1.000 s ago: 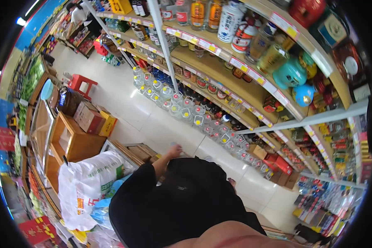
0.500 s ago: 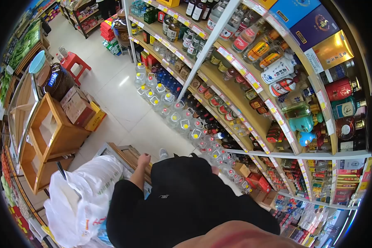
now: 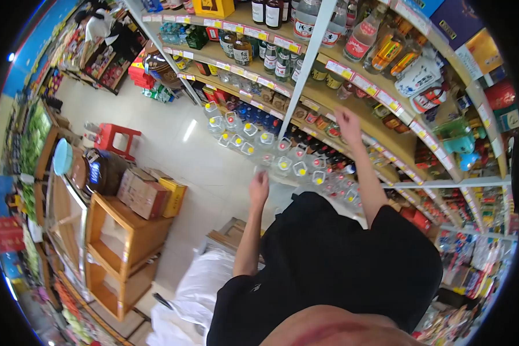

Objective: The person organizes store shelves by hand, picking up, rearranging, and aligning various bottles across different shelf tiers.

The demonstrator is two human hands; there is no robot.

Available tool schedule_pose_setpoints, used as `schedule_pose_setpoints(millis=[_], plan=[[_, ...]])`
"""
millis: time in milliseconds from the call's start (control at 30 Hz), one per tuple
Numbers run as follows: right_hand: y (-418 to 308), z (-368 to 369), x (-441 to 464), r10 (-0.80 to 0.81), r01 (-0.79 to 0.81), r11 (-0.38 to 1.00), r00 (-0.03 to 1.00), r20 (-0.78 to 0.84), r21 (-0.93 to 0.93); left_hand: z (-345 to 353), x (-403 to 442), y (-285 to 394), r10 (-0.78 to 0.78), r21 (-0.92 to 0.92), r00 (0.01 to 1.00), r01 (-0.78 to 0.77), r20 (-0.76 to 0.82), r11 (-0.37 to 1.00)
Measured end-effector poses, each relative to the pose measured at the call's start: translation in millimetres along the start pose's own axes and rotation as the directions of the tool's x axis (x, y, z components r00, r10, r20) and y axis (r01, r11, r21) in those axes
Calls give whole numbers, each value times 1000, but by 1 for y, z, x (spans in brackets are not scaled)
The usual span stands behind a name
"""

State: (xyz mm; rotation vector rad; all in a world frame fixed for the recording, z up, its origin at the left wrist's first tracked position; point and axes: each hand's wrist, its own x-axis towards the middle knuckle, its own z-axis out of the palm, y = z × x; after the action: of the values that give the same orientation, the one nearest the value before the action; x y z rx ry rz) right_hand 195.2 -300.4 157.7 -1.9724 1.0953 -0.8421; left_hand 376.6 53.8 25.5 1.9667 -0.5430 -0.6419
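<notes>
My left hand (image 3: pixel 260 183) is raised in front of my body with its fingers curled closed. Whether anything is inside it is hidden. Beyond it, large clear jugs with yellow and red caps (image 3: pixel 282 165) stand in rows on the floor. My right hand (image 3: pixel 348 124) is held out before the bottle shelves (image 3: pixel 328 108), its fingers partly stretched and apart. No object shows in it, and I cannot tell whether it touches the shelf. Small jars (image 3: pixel 333 130) line the shelf nearest to it.
At lower left are a white plastic bag (image 3: pixel 205 288) and a wooden rack (image 3: pixel 112 236). Cardboard boxes (image 3: pixel 142 193), a dark jar (image 3: pixel 101 170) and a red stool (image 3: pixel 116 140) line the left side. A person (image 3: pixel 106 34) leans over a far display.
My view has turned. My right hand, mostly hidden before, now reaches out toward the shelves. My left hand has risen away from the white bag. A person at the far display has come into fuller view.
</notes>
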Motion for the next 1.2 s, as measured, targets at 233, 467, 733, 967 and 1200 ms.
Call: schedule_pose_setpoints(millis=[233, 467, 733, 967, 1200], plan=[[-14, 54, 140, 86, -86, 996, 996, -8, -12, -29, 190, 175, 526, 161, 845, -535, 99, 829], [35, 112, 201, 34, -35, 997, 999, 20, 70, 7, 331, 269, 759, 79, 639, -769, 127, 634], [17, 96, 196, -16, 15, 998, 1000, 4, 56, 74, 368, 283, 824, 274, 535, -834, 187, 479], [-15, 77, 179, -20, 17, 999, 995, 95, 34, 90, 369, 302, 815, 298, 412, -904, 408, 308], [-16, 70, 146, 73, -92, 990, 984, -165, -110, 91, 367, 313, 853, 248, 316, -942, 415, 229]])
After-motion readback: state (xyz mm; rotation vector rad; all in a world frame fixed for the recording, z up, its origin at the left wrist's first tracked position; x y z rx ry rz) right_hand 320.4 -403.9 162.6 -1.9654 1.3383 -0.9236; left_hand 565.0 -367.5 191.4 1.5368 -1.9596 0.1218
